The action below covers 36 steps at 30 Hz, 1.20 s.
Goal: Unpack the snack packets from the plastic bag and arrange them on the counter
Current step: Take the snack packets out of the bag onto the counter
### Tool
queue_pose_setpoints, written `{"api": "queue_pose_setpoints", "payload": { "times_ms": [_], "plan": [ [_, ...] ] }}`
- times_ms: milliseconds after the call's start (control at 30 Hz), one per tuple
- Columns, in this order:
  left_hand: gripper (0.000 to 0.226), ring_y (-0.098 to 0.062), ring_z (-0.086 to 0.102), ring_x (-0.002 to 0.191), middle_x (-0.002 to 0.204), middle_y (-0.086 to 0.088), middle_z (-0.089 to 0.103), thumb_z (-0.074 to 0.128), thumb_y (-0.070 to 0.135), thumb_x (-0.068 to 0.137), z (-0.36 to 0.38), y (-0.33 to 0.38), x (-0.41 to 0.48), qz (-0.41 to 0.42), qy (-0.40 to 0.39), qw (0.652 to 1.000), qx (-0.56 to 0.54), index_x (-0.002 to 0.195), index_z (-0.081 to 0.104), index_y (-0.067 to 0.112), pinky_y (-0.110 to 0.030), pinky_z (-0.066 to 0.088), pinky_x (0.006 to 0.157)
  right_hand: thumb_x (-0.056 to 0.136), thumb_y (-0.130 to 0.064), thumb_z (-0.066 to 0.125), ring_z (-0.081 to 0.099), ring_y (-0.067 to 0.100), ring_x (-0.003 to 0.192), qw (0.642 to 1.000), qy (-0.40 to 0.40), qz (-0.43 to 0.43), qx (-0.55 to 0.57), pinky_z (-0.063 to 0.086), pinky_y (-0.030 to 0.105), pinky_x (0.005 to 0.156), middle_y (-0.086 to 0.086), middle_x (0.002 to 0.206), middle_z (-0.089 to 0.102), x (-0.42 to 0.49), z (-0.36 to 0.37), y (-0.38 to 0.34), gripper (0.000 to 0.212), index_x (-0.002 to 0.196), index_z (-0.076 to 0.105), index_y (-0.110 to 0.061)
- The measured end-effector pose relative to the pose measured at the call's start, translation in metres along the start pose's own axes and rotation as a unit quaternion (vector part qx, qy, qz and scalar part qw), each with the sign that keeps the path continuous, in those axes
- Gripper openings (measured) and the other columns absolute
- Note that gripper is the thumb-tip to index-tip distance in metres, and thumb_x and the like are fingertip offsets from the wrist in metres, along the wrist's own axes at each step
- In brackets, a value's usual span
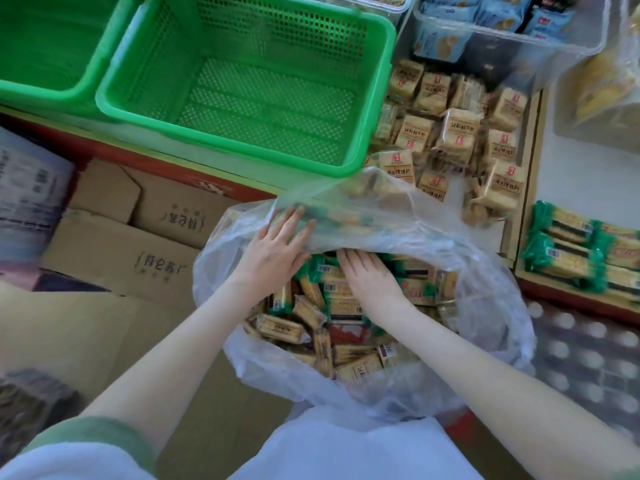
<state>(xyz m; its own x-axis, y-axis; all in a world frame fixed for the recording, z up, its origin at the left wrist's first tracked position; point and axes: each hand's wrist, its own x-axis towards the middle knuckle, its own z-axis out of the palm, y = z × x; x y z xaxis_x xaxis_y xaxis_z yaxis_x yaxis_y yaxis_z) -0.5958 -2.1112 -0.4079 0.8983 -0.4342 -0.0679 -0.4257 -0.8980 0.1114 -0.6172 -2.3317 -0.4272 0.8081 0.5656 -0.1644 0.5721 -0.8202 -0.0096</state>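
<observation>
I recorded the plastic bag [491,306] standing before the worktop [575,174], mouth upward, its snack packets [280,327] jumbled, long axes every way. Left hand [277,244] pressed flat-fingered on the far rim; right hand [367,273] lay flat on the packets.

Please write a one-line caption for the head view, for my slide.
The left hand presses on the bag's flap; right hand rests on the packets inside.

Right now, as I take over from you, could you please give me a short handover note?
Left hand: laid flat on the far rim of the plastic bag.
Right hand: inside the bag on the snack packets; fingertips hidden, grip unclear.
Done: some green-ended packets lie in rows on the counter at right.
Left: the bag holds many more to unpack.
</observation>
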Motion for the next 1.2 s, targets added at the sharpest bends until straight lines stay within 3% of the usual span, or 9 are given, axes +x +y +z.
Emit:
{"api": "queue_pose_setpoints", "payload": {
  "times_ms": [200,300,467,600,733,800,900,933,1200],
  "plan": [
    [0.052,-0.036,0.04,0.136,0.146,-0.021,0.042,0.06,0.023,0.094,0.0,0.005,-0.002,0.004,0.021,1.0,0.008,0.14,0.047,0.005,-0.051,0.037,0.109,0.053,-0.002,0.084,0.067,0.032,0.093,0.998,0.019,-0.048,-0.025,0.054,0.04,0.085,0.018,0.1,0.068,0.013,0.001,0.006,0.053,0.104,0.07,0.002],
    [0.04,-0.038,0.05,0.127,0.137,-0.024,0.051,0.052,0.017,0.094,-0.004,0.015,0.007,0.021,0.054,0.998,-0.02,0.131,0.055,0.001,-0.05,0.037,0.108,0.057,-0.004,0.08,0.067,0.033,0.096,0.994,0.045,-0.1,-0.01,0.052,0.042,0.089,0.017,0.099,0.069,0.006,-0.009,0.012,0.045,0.101,0.07,0.0],
    [0.038,-0.038,0.056,0.116,0.128,-0.021,0.058,0.044,0.017,0.094,-0.025,0.041,0.029,0.018,0.073,0.989,-0.128,0.125,0.058,0.001,-0.049,0.043,0.099,0.07,-0.031,0.082,0.06,0.026,0.107,0.986,-0.013,-0.097,0.138,0.045,0.038,0.102,0.013,0.115,0.061,-0.034,-0.05,0.025,0.073,0.127,0.05,0.002],
    [0.039,-0.036,0.06,0.106,0.12,-0.018,0.062,0.036,0.019,0.095,-0.041,0.076,0.063,0.049,0.1,0.979,-0.17,0.119,0.06,0.0,-0.045,0.05,0.087,0.085,-0.035,0.069,0.048,0.008,0.075,0.902,0.046,0.114,0.415,0.041,0.02,0.065,-0.005,0.092,0.046,-0.072,-0.099,0.058,0.046,0.115,0.037,-0.021],
    [0.041,-0.035,0.06,0.107,0.12,-0.017,0.062,0.034,0.021,0.095,-0.047,0.124,0.1,0.095,0.097,0.975,-0.173,0.119,0.061,0.0,-0.045,0.051,0.088,0.079,-0.05,0.063,0.05,-0.002,0.088,0.84,0.143,0.215,0.477,0.041,0.008,0.075,-0.01,0.102,0.048,-0.102,-0.126,0.121,0.054,0.121,0.038,-0.026],
    [0.04,-0.035,0.059,0.108,0.121,-0.016,0.061,0.035,0.021,0.095,-0.045,0.152,0.118,0.114,0.087,0.974,-0.173,0.119,0.06,0.001,-0.045,0.05,0.088,0.083,-0.042,0.063,0.052,-0.007,0.088,0.812,0.169,0.258,0.496,0.042,0.007,0.078,-0.014,0.101,0.05,-0.115,-0.128,0.16,0.045,0.119,0.047,-0.02],
    [0.035,-0.037,0.059,0.108,0.121,-0.019,0.061,0.048,0.015,0.092,-0.035,0.191,0.144,0.114,0.072,0.977,-0.166,0.121,0.059,-0.001,-0.046,0.05,0.087,0.097,-0.021,0.055,0.061,0.006,0.083,0.702,0.224,0.33,0.59,0.052,0.028,0.082,-0.003,0.091,0.063,-0.133,-0.119,0.212,0.012,0.104,0.061,-0.015],
    [0.035,-0.038,0.059,0.109,0.122,-0.019,0.06,0.053,0.012,0.09,-0.031,0.203,0.15,0.109,0.064,0.978,-0.165,0.122,0.059,-0.001,-0.047,0.05,0.087,0.098,-0.017,0.053,0.062,0.01,0.082,0.69,0.222,0.349,0.593,0.053,0.032,0.083,0.001,0.089,0.064,-0.136,-0.113,0.226,0.01,0.101,0.062,-0.017],
    [0.053,-0.032,0.052,0.122,0.137,-0.01,0.053,0.05,0.022,0.096,-0.007,0.257,0.167,0.083,-0.076,0.986,-0.124,0.147,0.038,0.017,-0.042,0.039,0.098,0.09,-0.033,0.065,0.051,0.012,0.121,0.745,-0.077,0.308,0.587,0.042,0.036,0.105,-0.004,0.138,0.049,-0.135,-0.052,0.235,0.057,0.14,0.039,-0.025]
  ]
}}
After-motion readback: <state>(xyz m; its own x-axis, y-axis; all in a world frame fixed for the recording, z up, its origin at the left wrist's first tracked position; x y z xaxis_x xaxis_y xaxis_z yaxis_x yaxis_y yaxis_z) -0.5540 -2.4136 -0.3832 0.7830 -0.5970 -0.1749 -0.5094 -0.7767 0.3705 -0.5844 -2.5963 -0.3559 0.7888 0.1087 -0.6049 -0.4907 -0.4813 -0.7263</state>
